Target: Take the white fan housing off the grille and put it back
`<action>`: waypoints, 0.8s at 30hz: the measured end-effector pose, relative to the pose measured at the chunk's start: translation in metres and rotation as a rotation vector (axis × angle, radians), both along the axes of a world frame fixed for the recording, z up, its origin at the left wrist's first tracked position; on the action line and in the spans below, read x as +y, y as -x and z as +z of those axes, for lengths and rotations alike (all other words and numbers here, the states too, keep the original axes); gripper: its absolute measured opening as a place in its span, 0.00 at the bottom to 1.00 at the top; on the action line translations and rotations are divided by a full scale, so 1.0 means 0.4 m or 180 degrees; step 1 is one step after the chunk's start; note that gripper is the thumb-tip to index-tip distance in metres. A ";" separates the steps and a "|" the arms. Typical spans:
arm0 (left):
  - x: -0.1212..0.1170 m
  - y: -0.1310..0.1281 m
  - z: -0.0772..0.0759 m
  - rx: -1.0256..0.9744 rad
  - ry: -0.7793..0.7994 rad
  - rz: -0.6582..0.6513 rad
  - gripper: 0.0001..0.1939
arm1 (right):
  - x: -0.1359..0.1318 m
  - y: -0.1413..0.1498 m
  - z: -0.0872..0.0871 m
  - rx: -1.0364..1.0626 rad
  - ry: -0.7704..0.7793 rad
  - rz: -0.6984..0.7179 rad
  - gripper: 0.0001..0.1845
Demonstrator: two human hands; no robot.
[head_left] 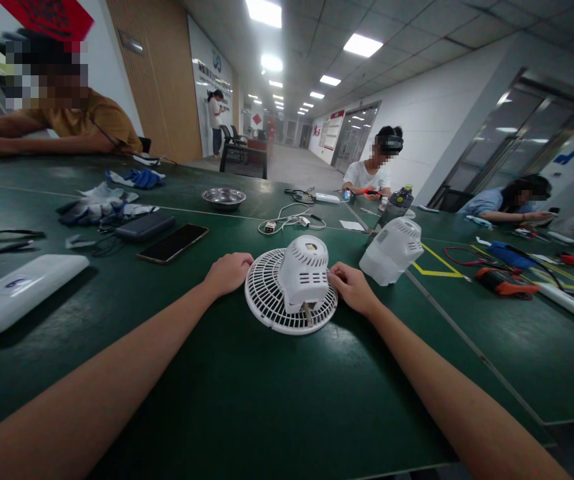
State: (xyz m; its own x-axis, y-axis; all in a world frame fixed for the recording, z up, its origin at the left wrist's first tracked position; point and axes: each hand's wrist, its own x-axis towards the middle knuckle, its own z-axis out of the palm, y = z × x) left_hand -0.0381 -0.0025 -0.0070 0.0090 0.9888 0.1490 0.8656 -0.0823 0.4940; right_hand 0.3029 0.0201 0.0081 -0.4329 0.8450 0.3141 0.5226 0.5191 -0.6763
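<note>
A white fan head point(307, 267) lies on the green table in front of me, its round grille point(264, 293) down and the vented motor housing on top. At the grille's left rim, my left hand point(229, 272) is closed, with its fingertips on the edge. My right hand point(353, 287) grips from the right side, fingers curled against the grille beside the housing; some fingertips are hidden there. Just beyond my right hand stands a separate white plastic housing point(391, 250) with vent slots.
A phone point(174, 243), a dark power bank point(145, 227), gloves point(99, 203) and a white device point(21, 293) lie leftward. Behind the fan are a metal bowl point(223, 197) and a white cable point(291, 223). An orange multimeter point(504, 281) lies rightward. Several people sit around the table.
</note>
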 end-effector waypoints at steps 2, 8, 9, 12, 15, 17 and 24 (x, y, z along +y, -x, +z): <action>0.003 0.004 -0.002 0.0028 0.0001 -0.0062 0.16 | -0.001 0.000 0.002 -0.0016 -0.0038 -0.0016 0.10; 0.005 0.008 -0.003 0.0022 -0.0037 -0.0199 0.16 | -0.036 0.010 0.029 0.0258 -0.0611 -0.0282 0.09; 0.004 0.007 -0.003 -0.0005 -0.0040 -0.0202 0.17 | -0.052 0.017 0.038 0.0441 -0.0775 -0.0303 0.08; 0.003 0.006 -0.004 -0.0059 -0.0083 -0.0242 0.18 | -0.116 0.049 0.068 0.0738 -0.1356 -0.0028 0.15; 0.007 0.010 -0.011 0.0135 -0.0231 -0.0214 0.19 | -0.179 0.091 0.096 0.0319 -0.2113 0.0509 0.20; 0.012 0.014 -0.017 0.0252 -0.0326 -0.0242 0.20 | -0.203 0.112 0.107 0.0010 -0.2462 0.0729 0.18; 0.025 0.022 -0.023 0.0203 -0.0269 -0.0434 0.20 | -0.191 0.109 0.102 -0.0469 -0.2696 0.0731 0.10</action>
State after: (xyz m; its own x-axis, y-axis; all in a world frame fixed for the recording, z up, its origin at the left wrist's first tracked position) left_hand -0.0467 0.0077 -0.0161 0.1543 0.9617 0.2264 0.8729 -0.2400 0.4248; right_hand 0.2595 -0.0562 0.0491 -0.6483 0.2416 0.7220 0.3954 0.9173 0.0481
